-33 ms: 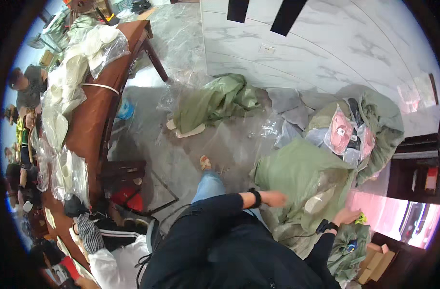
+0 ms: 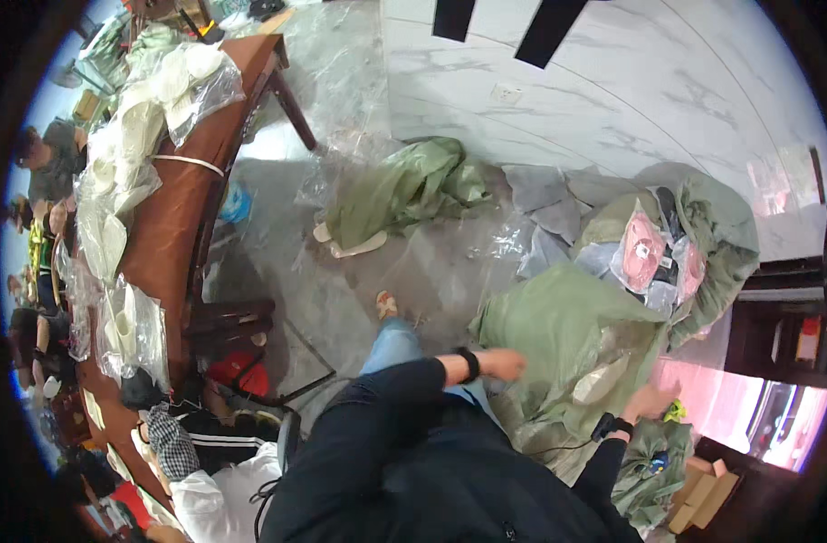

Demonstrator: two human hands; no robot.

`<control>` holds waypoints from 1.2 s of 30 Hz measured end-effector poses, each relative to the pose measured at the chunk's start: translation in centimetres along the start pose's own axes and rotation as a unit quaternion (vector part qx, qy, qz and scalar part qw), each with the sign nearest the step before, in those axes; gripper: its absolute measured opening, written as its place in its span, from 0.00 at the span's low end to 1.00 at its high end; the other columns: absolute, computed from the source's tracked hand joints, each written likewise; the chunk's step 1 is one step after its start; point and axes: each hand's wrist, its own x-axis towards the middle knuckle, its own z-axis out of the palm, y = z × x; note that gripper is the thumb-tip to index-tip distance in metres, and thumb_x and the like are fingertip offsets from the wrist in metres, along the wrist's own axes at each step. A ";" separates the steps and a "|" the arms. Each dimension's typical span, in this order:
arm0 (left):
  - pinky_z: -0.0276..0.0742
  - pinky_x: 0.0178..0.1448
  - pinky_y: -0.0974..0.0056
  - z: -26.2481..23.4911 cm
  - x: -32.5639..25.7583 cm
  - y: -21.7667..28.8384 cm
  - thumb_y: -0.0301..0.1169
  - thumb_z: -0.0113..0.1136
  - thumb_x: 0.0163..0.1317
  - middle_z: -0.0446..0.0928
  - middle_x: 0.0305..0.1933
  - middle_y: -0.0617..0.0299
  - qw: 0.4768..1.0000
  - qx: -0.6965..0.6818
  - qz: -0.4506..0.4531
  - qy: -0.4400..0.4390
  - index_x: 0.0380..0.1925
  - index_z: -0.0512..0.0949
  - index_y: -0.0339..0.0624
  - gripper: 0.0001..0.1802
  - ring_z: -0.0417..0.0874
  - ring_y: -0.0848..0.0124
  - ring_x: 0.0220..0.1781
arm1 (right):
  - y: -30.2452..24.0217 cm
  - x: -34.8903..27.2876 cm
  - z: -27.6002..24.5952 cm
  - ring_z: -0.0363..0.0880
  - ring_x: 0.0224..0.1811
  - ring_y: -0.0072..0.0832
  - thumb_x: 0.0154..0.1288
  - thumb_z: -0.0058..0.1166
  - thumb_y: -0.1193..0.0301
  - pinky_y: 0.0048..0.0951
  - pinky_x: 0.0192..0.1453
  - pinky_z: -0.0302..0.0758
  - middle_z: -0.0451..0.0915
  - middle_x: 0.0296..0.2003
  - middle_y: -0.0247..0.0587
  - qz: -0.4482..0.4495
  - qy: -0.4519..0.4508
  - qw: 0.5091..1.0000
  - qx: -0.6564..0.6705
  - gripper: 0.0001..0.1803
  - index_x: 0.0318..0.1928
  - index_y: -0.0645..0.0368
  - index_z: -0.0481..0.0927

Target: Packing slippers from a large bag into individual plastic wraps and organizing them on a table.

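Note:
In front of my body my left hand [image 2: 502,364] is curled closed, with a dark band on its wrist and nothing visible in its fingers. It is near the green sack [image 2: 567,317], apart from it as far as I can see. My right hand [image 2: 649,401] reaches out at the right, smeared by motion, with a dark band and a small black device at the wrist. It is nearest to a yellow-green item [image 2: 675,411] on a second green sack [image 2: 644,471]; whether it touches either cannot be seen. A pale sole-shaped piece [image 2: 600,380] shows through clear plastic on the first sack.
Pink bagged items [image 2: 644,252] sit in an open sack [image 2: 717,226] by the wall. Another green sack [image 2: 395,195] lies on the floor ahead. Left stands a brown table [image 2: 164,226] with bagged pale pieces; a person in white [image 2: 223,502] sits beside it. A cardboard box [image 2: 703,496] is at lower right.
My left hand has shifted slightly left and up. My right hand has lifted a little and become blurred, drawing slightly away from the yellow-green item.

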 end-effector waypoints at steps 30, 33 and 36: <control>0.70 0.53 0.58 -18.0 -17.4 -44.4 0.38 0.55 0.56 0.76 0.46 0.47 0.632 -0.252 -0.528 0.508 0.50 0.72 0.40 0.23 0.76 0.54 0.50 | -65.1 -26.0 30.9 0.45 0.69 0.44 0.48 0.56 0.68 0.51 0.69 0.43 0.42 0.69 0.47 -0.692 -0.526 0.494 -0.021 0.20 0.46 0.42 0.81; 0.69 0.56 0.59 -18.3 -16.1 -49.9 0.39 0.56 0.56 0.74 0.50 0.47 0.585 -0.331 -0.438 0.597 0.51 0.70 0.37 0.25 0.74 0.53 0.53 | -65.4 -29.0 33.5 0.39 0.71 0.43 0.45 0.58 0.67 0.51 0.69 0.42 0.40 0.69 0.47 -0.725 -0.494 0.480 0.007 0.16 0.39 0.48 0.83; 0.66 0.59 0.60 -20.8 -13.8 -55.8 0.39 0.57 0.56 0.71 0.54 0.45 0.554 -0.330 -0.431 0.631 0.53 0.68 0.35 0.27 0.72 0.53 0.56 | -65.1 -30.9 37.6 0.37 0.72 0.39 0.52 0.55 0.62 0.51 0.70 0.38 0.40 0.70 0.40 -0.806 -0.367 0.464 -0.027 0.16 0.39 0.56 0.82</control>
